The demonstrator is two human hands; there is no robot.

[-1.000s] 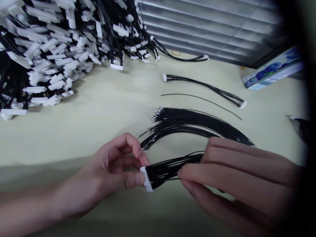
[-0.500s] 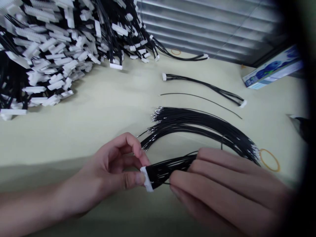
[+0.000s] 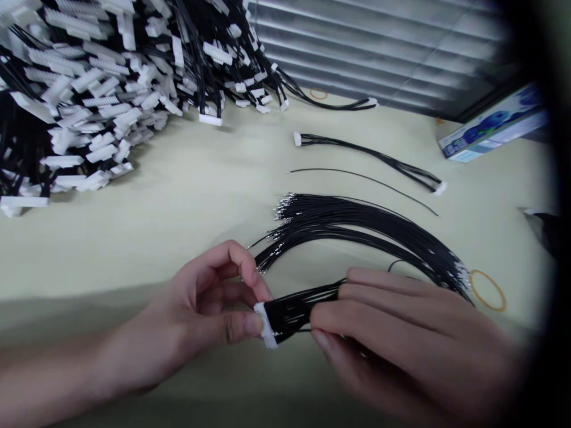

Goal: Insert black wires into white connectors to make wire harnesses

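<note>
At far left I see a heap of black wire harnesses with white plastic connectors (image 3: 102, 113) on the pale tabletop (image 3: 200, 172). Low in mid-view, I have the left hand (image 3: 191, 312) grasping a white rectangular plastic connector (image 3: 266, 325) between thumb and fingers. A bundle of black insulated wires (image 3: 297, 305) runs rightward from it. Beyond lie a fan of loose black wires with silvery tips (image 3: 357, 223), a lone black wire (image 3: 363, 177) and a black cable with white end plugs (image 3: 370, 153). My right hand (image 3: 401, 339) pinches a thin black wire (image 3: 304, 330) near the connector; I can't tell whether its other fingers clasp the bundle. Farther right are an orange rubber band (image 3: 504, 300) and a blue-and-white cardboard box (image 3: 495, 125).
</note>
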